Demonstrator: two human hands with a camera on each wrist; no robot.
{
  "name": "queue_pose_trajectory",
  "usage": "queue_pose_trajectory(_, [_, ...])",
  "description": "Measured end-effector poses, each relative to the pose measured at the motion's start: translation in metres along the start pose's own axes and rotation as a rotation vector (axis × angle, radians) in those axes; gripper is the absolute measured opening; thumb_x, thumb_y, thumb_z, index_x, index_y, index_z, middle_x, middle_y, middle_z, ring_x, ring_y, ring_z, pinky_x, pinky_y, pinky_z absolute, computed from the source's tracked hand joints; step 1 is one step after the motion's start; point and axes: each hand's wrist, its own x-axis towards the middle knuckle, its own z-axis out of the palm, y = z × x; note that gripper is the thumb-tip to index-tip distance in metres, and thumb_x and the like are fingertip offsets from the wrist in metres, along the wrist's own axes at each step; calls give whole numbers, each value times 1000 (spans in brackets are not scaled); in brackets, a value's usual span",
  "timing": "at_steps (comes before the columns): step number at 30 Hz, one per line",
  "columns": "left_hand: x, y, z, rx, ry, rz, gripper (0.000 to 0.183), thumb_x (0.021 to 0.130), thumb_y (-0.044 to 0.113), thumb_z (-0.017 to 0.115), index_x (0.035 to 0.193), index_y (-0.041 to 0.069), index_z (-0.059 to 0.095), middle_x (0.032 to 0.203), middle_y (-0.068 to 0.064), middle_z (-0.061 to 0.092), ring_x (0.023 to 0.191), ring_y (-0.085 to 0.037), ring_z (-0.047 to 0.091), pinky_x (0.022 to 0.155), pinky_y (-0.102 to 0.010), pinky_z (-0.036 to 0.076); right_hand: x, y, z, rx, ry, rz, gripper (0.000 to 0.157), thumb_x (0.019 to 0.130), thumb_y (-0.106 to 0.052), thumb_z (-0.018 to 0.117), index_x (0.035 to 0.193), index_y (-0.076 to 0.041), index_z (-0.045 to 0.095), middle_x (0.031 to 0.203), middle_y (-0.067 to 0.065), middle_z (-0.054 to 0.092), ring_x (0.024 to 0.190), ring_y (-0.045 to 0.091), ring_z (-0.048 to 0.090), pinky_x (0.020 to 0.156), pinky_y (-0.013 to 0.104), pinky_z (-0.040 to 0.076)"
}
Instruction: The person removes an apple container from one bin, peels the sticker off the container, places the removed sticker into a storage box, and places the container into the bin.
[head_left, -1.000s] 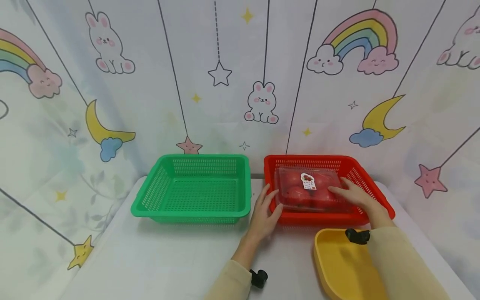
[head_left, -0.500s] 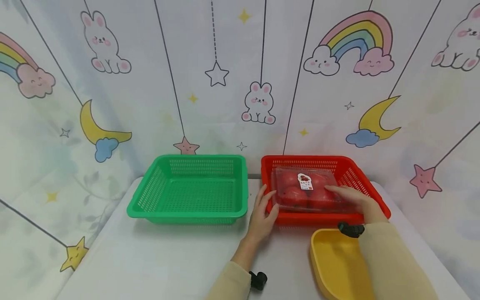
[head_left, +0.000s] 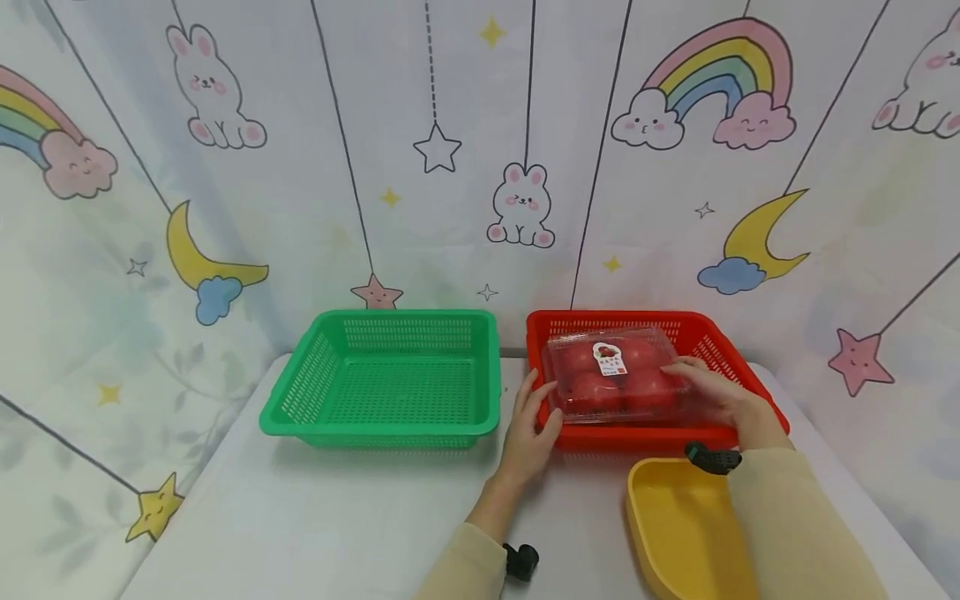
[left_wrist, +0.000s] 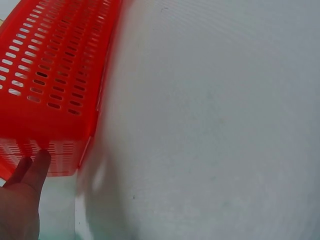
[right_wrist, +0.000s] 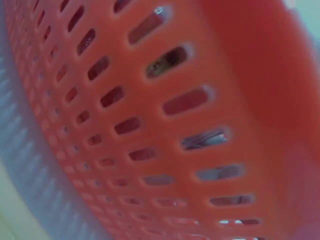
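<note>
A clear plastic box of tomatoes (head_left: 596,392) with a white label sits in the red basket (head_left: 731,429) in the head view, its right end raised. My right hand (head_left: 720,392) grips that end, thumb on the lid and the other fingers mostly hidden. Beside the basket's left front corner is my left hand (head_left: 528,437), its fingers spread and fairly straight along the side. In the left wrist view, the fingers (left_wrist: 36,170) of this hand reach the perforated wall. The right wrist view is filled by the basket's slotted wall (right_wrist: 120,125); no box-holding fingers show clearly there.
A green basket (head_left: 382,429) stands to the left on the white table (head_left: 360,517). Nearer, at the right, lies a yellow tray (head_left: 697,517), partly covered by the right sleeve. Behind the baskets hangs a printed curtain (head_left: 300,192).
My right hand has closed from over the box's right end onto it. The box has tilted, its right side coming up. My left hand has stayed at the basket's corner.
</note>
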Motion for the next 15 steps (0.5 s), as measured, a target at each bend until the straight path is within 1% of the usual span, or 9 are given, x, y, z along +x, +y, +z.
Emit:
queue_pose_trajectory(4, [-1, 1, 0, 11, 6, -3, 58, 93, 22, 66, 149, 23, 50, 165, 11, 20, 145, -14, 26, 98, -37, 50, -1, -4, 0, 35, 12, -38, 77, 98, -38, 66, 146, -27, 7, 153, 13, 22, 137, 38, 26, 100, 48, 49])
queue_pose_trajectory(7, [-1, 1, 0, 10, 7, 1, 57, 94, 21, 66, 149, 23, 50, 165, 12, 19, 146, -14, 25, 98, -38, 50, -2, -6, 0, 18, 25, -66, 72, 97, -37, 68, 142, -28, 13, 149, 12, 26, 133, 36, 31, 100, 48, 49])
queue_pose_trajectory(11, [-1, 0, 1, -4, 7, 6, 57, 94, 19, 65, 149, 22, 50, 165, 12, 19, 146, -14, 25, 99, -39, 49, -5, -7, 0, -26, 44, -88, 70, 96, -37, 69, 144, -25, 20, 146, 13, 32, 128, 35, 39, 98, 48, 50])
queue_pose_trajectory(15, [-1, -1, 2, -12, 5, 8, 57, 95, 20, 64, 149, 23, 49, 165, 13, 18, 146, -14, 25, 99, -38, 49, -10, -8, -2, -56, 62, -90, 73, 95, -40, 70, 148, -20, 23, 144, 13, 38, 124, 35, 44, 97, 49, 51])
